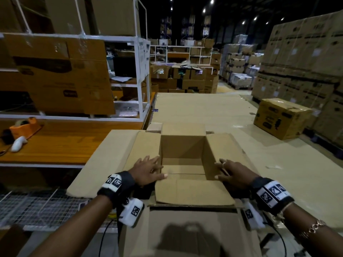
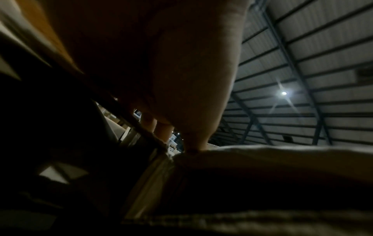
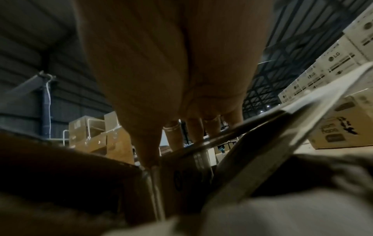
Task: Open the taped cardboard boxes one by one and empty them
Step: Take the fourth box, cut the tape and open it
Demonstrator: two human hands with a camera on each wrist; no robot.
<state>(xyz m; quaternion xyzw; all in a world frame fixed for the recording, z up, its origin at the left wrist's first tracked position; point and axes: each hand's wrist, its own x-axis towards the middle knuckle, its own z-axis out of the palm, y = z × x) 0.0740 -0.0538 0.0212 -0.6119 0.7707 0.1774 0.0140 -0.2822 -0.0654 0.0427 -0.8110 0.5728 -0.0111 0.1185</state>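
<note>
Straight ahead of the person, an open cardboard box (image 1: 182,158) stands with all four flaps folded outward and nothing visible on its bare bottom. It sits on flattened cardboard sheets (image 1: 104,154) beside an orange wooden worktop (image 1: 61,143).

Both hands are released, fingers spread and nearly straight, grasping nothing. The left hand (image 1: 148,170) lies flat on the left flap (image 1: 141,151), fingertips at the edge of the opening, thumb stretched toward the near flap (image 1: 193,191) and touching its corner. The right hand (image 1: 233,174) lies palm down on the right flap (image 1: 224,145), a ring on one finger, thumb at the box's near right corner. From the right wrist view, the fingers (image 3: 175,137) reach down over the flap's edge; the left wrist view is dark, showing only the palm (image 2: 193,79) over cardboard.

On the worktop sit an orange tape dispenser (image 1: 26,127) and a white handheld device (image 1: 18,143). Well apart on the right, a closed printed carton (image 1: 280,117) stands on the floor.
</note>
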